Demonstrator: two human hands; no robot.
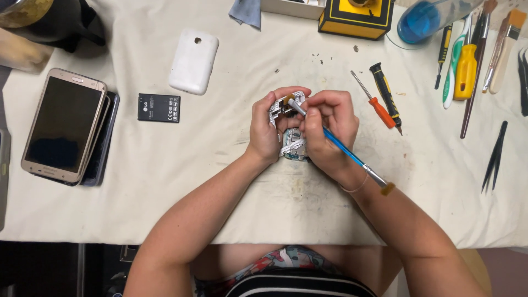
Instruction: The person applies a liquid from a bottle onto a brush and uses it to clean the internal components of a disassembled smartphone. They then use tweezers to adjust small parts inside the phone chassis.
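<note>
Your left hand (267, 129) is curled round the opened phone (289, 144) w/ fingers wrapped over its top edge, propping it up off the cloth (220, 181) mid-table. Looks like bare circuit board, white frame bits. Your right hand (327, 129) has its fingers pinched together on a thin blue brush (344, 149), metal ferrule and bristle tip pressing on the phone's upper end. Cloth is off-white, smudgy, stained right under your hands. Left of you: glossy white back cover (193, 61), flat black battery (159, 107), gold phone (64, 124) stacked on a darker one. Clear jar (426, 19) at the top w/ blue stuff inside, can't tell what.
</note>
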